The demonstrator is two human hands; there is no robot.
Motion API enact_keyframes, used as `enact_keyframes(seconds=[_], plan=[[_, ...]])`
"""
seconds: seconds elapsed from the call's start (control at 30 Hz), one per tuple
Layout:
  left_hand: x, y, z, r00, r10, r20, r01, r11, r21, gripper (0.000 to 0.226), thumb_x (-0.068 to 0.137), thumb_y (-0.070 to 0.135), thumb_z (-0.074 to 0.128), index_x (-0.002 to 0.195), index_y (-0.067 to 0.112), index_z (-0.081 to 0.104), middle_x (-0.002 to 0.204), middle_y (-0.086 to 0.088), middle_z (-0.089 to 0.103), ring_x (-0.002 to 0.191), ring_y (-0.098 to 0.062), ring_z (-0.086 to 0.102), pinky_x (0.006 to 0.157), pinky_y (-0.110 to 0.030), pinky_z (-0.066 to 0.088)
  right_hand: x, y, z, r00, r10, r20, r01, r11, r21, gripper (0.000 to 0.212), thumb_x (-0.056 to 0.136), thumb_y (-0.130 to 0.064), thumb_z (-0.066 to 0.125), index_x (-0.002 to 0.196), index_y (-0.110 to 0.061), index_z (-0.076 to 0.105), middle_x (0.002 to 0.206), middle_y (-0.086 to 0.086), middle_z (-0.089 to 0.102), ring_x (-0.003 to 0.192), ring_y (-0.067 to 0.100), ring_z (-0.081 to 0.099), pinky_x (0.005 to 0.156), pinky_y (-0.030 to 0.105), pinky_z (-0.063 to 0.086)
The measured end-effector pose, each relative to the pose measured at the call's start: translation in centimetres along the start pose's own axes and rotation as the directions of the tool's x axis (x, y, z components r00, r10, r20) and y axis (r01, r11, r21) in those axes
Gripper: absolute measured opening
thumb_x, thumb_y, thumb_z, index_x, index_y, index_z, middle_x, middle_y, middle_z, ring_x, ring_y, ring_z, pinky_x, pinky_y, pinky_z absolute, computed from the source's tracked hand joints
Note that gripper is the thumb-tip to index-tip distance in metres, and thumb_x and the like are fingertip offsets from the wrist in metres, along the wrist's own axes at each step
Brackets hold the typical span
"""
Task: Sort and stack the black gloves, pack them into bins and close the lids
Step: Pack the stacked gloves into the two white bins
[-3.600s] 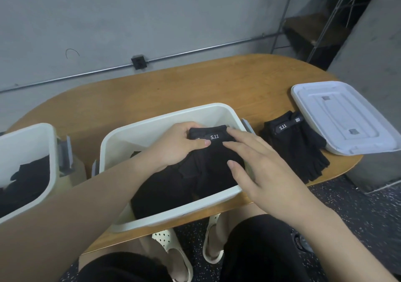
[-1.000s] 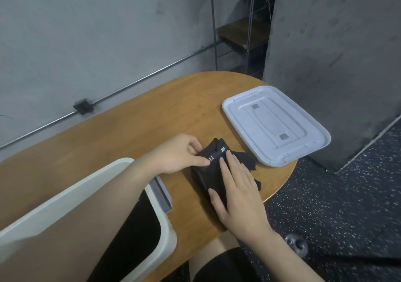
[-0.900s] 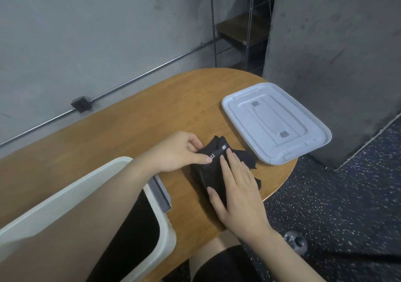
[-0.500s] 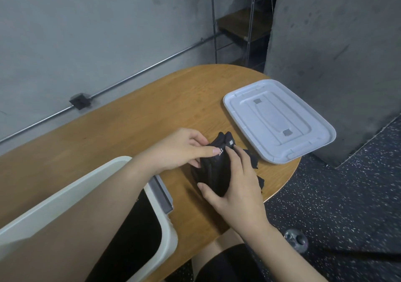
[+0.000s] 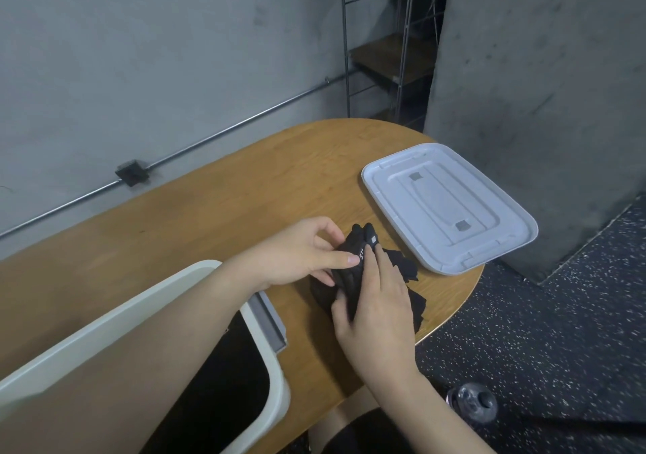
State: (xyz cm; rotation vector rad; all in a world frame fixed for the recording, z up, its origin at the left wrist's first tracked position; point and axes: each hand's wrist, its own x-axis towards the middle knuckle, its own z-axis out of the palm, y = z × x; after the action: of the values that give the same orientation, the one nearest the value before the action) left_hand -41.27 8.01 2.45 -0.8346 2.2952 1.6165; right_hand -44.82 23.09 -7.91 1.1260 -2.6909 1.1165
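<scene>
Head view, one frame. A wooden table (image 5: 209, 216) with a rounded end fills the centre of the frame.

Gloves (image 5: 353, 272): a small black stack, at centre frame near the table's lower right edge. Its upper end is raised off the table between the two hands; the lower part appears to rest on the table. A white marking shows on the cuff, partly covered by a fingertip.

Left hand (image 5: 297, 254): enters from lower left, forearm crossing over the bin. Thumb and fingers are curled round the left side of the gloves' upper end, pinching it.

Right hand (image 5: 377, 303): enters from the bottom edge. Fingers lie over the top of the stack and the thumb is tucked against its left side, so the hand clasps the gloves.

Bin (image 5: 272, 376): white, at lower left, open, with dark contents visible inside; these cannot be identified for certain. A grey latch (image 5: 271, 324) sits on its right rim, just left of the gloves.

Lid (image 5: 447, 205): white, lying flat on the table at centre right, apart from the bin and just beside the gloves, overhanging the table's edge.

A clear bottle (image 5: 472, 403) stands on the speckled floor at lower right.
</scene>
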Motion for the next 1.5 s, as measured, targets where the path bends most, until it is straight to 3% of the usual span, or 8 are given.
enact_keyframes(seconds=[0.13,0.43,0.63,0.77,0.97,1.1,1.3,1.5], plan=[[-0.3,0.0,-0.3,0.998,0.062,0.007,-0.062,0.997,0.04,0.031,0.094,0.024,0.075,0.12,0.015,0.059,0.103,-0.005,0.08,0.099,-0.027,0.075,0.102,-0.043,0.056,0.5,-0.4,-0.9,0.994,0.103,-0.037,-0.096,0.984,0.151,0.071,0.089,-0.025,0.075,0.151,-0.008,0.043,0.151,0.01,0.054,0.139,0.028,0.052,0.109,0.048,0.048],[-1.5,0.1,0.6,0.985,0.172,0.004,-0.169,0.962,0.213,0.036,0.101,0.018,0.065,0.132,0.035,0.056,0.114,0.012,0.075,0.107,-0.003,0.07,0.106,-0.042,0.053,0.9,-0.3,-4.6,0.981,0.194,0.015,-0.192,0.948,0.254,0.063,0.093,0.0,0.054,0.152,-0.019,0.045,0.129,0.006,0.069,0.117,0.03,0.065,0.097,0.041,0.049],[-2.6,1.9,1.7,0.926,0.372,-0.069,-0.355,0.917,0.18,0.072,0.088,0.009,0.08,0.147,0.032,0.046,0.105,0.007,0.073,0.102,-0.006,0.07,0.103,-0.037,0.054,1.5,-0.5,-9.0,0.994,0.076,-0.076,-0.045,0.935,0.35,0.065,0.089,0.012,0.048,0.146,-0.019,0.048,0.139,-0.008,0.06,0.132,0.006,0.052,0.112,0.019,0.037],[-4.2,3.9,2.2,0.839,0.529,-0.125,-0.478,0.828,0.294,0.091,0.082,0.017,0.086,0.154,0.041,0.036,0.102,0.011,0.067,0.107,-0.01,0.065,0.095,-0.031,0.053,1.7,-1.2,-12.1,0.995,0.026,-0.096,0.013,0.922,0.387,0.046,0.093,0.008,0.051,0.13,-0.018,0.057,0.111,-0.012,0.067,0.103,0.003,0.061,0.084,0.008,0.041],[-9.7,7.0,1.4,0.697,0.673,-0.248,-0.472,0.691,0.548,0.083,0.079,0.037,0.088,0.147,0.047,0.043,0.087,0.016,0.05,0.08,-0.004,0.049,0.072,-0.018,0.041,1.0,-4.5,-16.4,0.983,-0.15,-0.105,0.182,0.867,0.464,0.037,0.095,0.007,0.054,0.116,-0.024,0.063,0.094,-0.032,0.065,0.094,-0.012,0.059,0.077,0.004,0.04],[-14.6,7.1,-0.5,0.652,0.698,-0.296,-0.43,0.661,0.615,0.064,0.073,0.048,0.087,0.132,0.044,0.059,0.1,0.028,0.044,0.102,0.003,0.048,0.085,-0.017,0.042,-0.2,-7.9,-17.9,0.962,-0.273,0.0,0.221,0.781,0.584,0.036,0.1,0.003,0.054,0.114,-0.028,0.064,0.1,-0.023,0.068,0.099,-0.005,0.062,0.079,0.007,0.044],[-22.2,4.0,-4.1,0.67,0.695,-0.26,-0.35,0.605,0.715,0.075,0.069,0.056,0.088,0.135,0.036,0.059,0.143,0.024,0.044,0.138,-0.003,0.036,0.113,-0.028,0.037,-2.3,-13.6,-17.3,0.878,-0.458,0.136,0.233,0.66,0.714,0.032,0.102,-0.002,0.054,0.115,-0.029,0.067,0.1,-0.02,0.073,0.1,-0.001,0.066,0.078,0.011,0.05],[-28.5,-0.1,-5.8,0.784,0.526,-0.33,-0.267,0.766,0.585,0.045,0.079,0.034,0.088,0.118,0.032,0.066,0.106,0.013,0.07,0.101,-0.008,0.066,0.089,-0.039,0.053,-4.3,-18.4,-14.6,0.763,-0.589,0.267,0.181,0.591,0.786,0.027,0.104,-0.006,0.053,0.121,-0.02,0.069,0.109,-0.005,0.075,0.108,0.01,0.068,0.087,0.017,0.053]])
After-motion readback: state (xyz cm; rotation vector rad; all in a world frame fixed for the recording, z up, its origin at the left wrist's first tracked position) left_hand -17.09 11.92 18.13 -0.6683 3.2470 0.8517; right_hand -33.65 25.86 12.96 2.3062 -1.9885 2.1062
